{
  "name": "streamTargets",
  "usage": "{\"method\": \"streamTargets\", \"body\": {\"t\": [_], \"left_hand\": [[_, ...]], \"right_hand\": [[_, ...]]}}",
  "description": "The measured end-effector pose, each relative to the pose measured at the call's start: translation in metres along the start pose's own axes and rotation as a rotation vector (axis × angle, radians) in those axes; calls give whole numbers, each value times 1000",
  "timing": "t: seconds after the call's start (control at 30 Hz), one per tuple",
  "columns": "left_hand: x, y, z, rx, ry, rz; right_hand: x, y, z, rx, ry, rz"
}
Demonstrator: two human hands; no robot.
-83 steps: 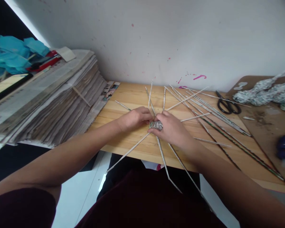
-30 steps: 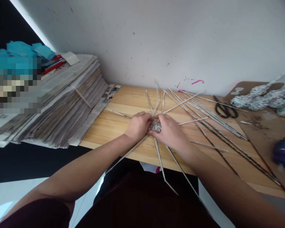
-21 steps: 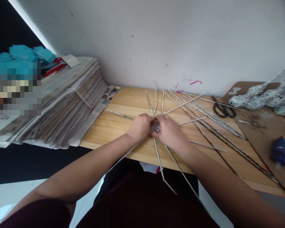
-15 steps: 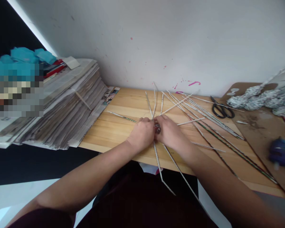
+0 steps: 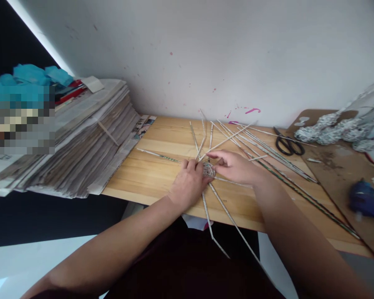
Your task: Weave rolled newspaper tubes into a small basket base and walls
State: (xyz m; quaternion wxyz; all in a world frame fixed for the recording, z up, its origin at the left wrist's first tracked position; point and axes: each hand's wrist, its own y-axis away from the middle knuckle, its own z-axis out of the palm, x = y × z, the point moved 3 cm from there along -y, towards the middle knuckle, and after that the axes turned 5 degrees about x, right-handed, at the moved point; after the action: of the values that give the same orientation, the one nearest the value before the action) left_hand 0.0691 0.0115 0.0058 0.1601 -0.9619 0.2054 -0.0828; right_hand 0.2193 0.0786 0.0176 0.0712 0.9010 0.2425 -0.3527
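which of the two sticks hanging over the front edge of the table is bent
The left stick: just past the edge it kinks and veers right, while the right stick runs nearly straight.

The left hand (image 5: 188, 180) covers one side of the woven disc (image 5: 209, 169); whether the right hand (image 5: 235, 166) touches the pale strip (image 5: 229, 140) there, I can't tell. Blocky blur masks some of the paper stack (image 5: 81, 153) by the table's (image 5: 152, 176) left edge. Toward the right edge, a blue object (image 5: 364, 197) is blurred, white braids (image 5: 333, 128) cut off.
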Motion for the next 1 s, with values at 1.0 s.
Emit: {"method": "streamTargets", "body": {"t": [1.0], "left_hand": [[1, -19, -8, -232, -15, -133]], "right_hand": [[2, -48, 1, 173, 318, 433]]}}
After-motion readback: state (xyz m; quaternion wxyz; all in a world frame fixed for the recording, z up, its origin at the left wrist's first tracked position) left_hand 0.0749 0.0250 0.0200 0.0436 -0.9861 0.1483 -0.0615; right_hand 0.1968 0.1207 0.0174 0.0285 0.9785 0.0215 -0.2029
